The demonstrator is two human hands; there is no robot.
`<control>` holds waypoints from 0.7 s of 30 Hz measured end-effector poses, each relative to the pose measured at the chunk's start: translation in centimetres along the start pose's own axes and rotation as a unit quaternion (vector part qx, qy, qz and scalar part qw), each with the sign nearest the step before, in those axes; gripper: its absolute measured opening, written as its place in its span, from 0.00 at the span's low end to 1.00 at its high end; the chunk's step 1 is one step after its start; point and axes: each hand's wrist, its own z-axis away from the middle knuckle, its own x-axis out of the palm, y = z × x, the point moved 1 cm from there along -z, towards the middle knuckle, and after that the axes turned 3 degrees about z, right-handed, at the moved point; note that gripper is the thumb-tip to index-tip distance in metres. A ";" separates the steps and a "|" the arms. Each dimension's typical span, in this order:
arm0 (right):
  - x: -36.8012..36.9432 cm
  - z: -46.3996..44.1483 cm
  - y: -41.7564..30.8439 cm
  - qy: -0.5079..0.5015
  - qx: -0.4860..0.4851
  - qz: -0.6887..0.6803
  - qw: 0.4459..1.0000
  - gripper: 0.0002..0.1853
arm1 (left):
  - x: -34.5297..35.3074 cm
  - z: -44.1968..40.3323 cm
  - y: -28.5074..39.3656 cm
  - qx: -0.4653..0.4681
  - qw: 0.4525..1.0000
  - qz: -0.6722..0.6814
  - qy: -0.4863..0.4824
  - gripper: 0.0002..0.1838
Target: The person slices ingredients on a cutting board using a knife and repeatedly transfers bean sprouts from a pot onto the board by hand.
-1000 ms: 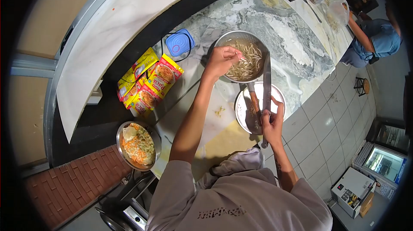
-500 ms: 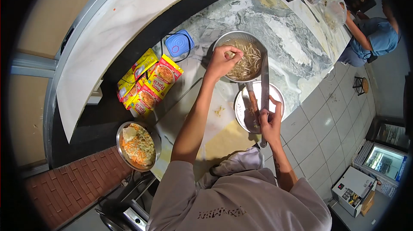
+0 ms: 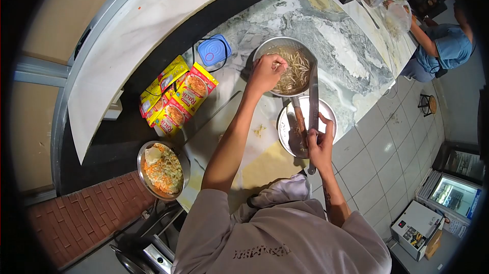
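Note:
My left hand (image 3: 267, 73) hovers over the near-left part of a metal pan (image 3: 261, 49), its fingertips pinched together. Whatever they hold, if anything, is too small to make out. Many small slender fish (image 3: 298, 70) lie in the pan in brownish liquid. My right hand (image 3: 321, 147) grips a long, flat knife (image 3: 314, 101) at its near end. The far end of the blade reaches the pan's right rim. Under the knife sits a white plate (image 3: 330, 113), where a brown wooden handle (image 3: 299, 119) and a dark flat piece also show.
Yellow-and-red seasoning packets (image 3: 175, 113) and a blue lidded box (image 3: 214, 49) lie left of the pan. A bowl of shredded vegetables (image 3: 163, 169) stands at the lower left. Crumbs (image 3: 260, 131) dot the counter. Another person (image 3: 442, 44) works at the far right counter.
My left hand has shifted very slightly, its fingers drawn closer together over the pan. My right hand and the knife stay in place.

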 end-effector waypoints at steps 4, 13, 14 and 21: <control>-0.1 0.1 -0.1 0.006 -0.028 0.008 1.000 0.25 | 0.1 -0.3 -0.2 0.033 0.994 0.102 0.016 0.07; -0.1 2.0 -2.4 -0.051 -0.076 0.076 0.993 0.25 | -3.2 9.6 -0.7 -0.032 0.947 0.313 0.064 0.05; 0.5 2.3 -2.2 -0.048 -0.108 0.075 0.990 0.25 | -3.4 11.7 -1.6 -0.030 0.944 0.320 0.076 0.05; 2.6 4.8 -0.4 -0.227 -0.122 0.192 0.947 0.28 | -2.3 23.9 -6.8 -0.075 0.925 0.336 0.162 0.04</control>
